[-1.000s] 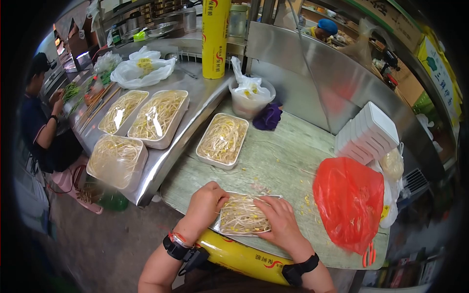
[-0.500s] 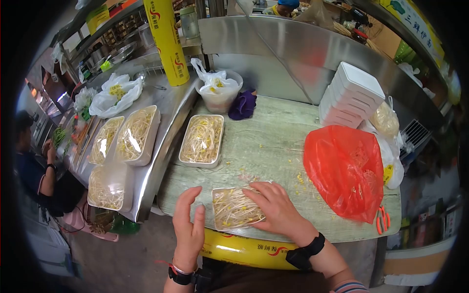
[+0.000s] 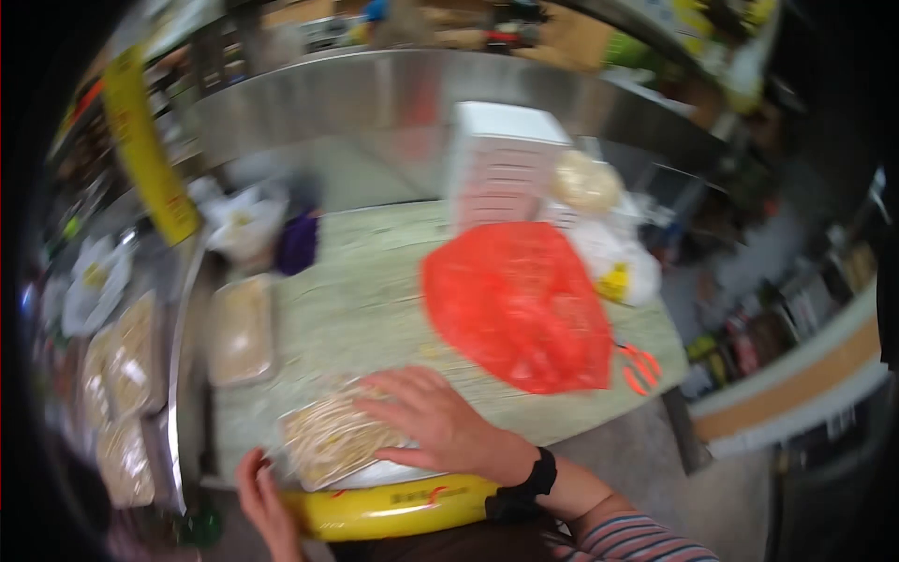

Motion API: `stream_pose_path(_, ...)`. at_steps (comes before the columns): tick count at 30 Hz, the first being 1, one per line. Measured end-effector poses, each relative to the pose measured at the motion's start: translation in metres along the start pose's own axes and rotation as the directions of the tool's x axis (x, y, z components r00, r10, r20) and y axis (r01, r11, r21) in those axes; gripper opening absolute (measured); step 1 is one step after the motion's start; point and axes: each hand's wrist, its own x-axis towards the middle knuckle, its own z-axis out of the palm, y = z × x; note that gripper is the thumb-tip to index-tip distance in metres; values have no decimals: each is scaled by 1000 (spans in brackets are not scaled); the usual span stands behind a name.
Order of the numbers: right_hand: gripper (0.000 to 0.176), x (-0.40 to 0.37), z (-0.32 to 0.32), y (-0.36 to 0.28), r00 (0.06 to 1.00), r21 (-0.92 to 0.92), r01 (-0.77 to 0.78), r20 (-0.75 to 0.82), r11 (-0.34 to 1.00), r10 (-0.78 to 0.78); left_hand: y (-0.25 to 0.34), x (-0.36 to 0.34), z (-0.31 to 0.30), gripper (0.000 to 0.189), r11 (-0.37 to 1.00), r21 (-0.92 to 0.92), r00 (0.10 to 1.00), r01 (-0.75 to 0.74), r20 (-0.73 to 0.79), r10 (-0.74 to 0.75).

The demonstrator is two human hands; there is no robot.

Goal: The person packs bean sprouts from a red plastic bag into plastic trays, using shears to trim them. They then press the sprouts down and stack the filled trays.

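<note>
A white tray of bean sprouts [image 3: 328, 436] lies at the near edge of the green table. My right hand [image 3: 426, 421] lies over its right side, fingers stretched across the sprouts and thumb near the front rim. My left hand [image 3: 267, 506] is lower left, by the left end of a yellow roll of cling film [image 3: 393, 506]; it looks open, with nothing visible in it, though blurred. The roll lies along the table's front edge, just below the tray. Another sprout tray [image 3: 242, 332], covered in shiny film, sits further back on the left.
A red plastic bag [image 3: 520, 309] sits right of centre, with orange-handled scissors [image 3: 639, 368] beside it. Stacked white trays [image 3: 506, 164] stand behind. Wrapped sprout trays [image 3: 131, 365] lie on the steel counter at left. An upright yellow roll [image 3: 145, 140] stands behind them.
My view has swung right, so the scene sits further left and is blurred. My left hand has moved down from beside the tray to the roll's left end. My right hand stays on the sprouts.
</note>
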Motion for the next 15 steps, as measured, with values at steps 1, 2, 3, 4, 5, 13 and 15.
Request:
stream_pose_path(1,47,-14,-16,0,999,-43,-31,-9,999,30,-7,2,-6,34,999,-16,998,43,49,-42)
stream_pose_path(2,35,-26,-27,-1,999,-65,-50,-12,997,49,-15,4,-9,38,996,-12,992,93,81,-92)
stream_pose_path(3,24,-45,-40,0,996,-164,-83,-5,983,84,-11,4,-9,40,991,11,987,130,94,-130)
stream_pose_path(4,15,-68,-52,-1,995,-232,-94,9,968,98,-1,2,-8,40,990,33,988,138,67,-140)
stream_pose_path(5,18,-89,-62,-5,983,-232,-184,-47,955,177,7,-3,-2,37,985,-29,981,168,97,-165)
stream_pose_path(13,7,-193,-107,-24,619,-242,-782,-190,575,762,29,-2,1,40,989,-48,980,143,144,-135)
stream_pose_path(15,7,-184,-93,-21,665,-149,-746,-140,649,733,30,-2,2,41,990,-38,980,136,151,-129)
